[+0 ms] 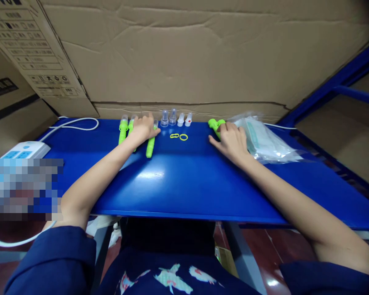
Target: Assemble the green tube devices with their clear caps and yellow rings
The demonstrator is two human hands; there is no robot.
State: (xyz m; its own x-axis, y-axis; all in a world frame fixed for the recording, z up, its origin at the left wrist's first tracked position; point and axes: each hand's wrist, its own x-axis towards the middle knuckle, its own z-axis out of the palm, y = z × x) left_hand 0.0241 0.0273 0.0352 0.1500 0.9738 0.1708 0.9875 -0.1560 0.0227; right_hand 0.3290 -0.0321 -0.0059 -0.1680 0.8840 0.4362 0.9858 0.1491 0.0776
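My left hand (144,128) lies flat, fingers spread, across bright green plastic tubes (150,147) on the blue counter (184,180); my right hand (232,139) touches another green plastic piece (215,123) beside a clear plastic bag (264,143); whether it grips, I cannot tell. Small yellow rings (180,136) lie between them.

Blue tabletop (184,184) mid-frame, cardboard boxes (184,53) stacked behind it across the top. White power strip (24,150) at the left edge, with a white cable (76,122) looping at the tabletop's upper left. Centre back, a row of four small clear caps (172,116) with two yellow rings (174,135) just in front. A clear plastic bag (264,141) lies right of centre, a blue metal frame (341,78) is at upper right, and red-brown floor (258,250) shows below.
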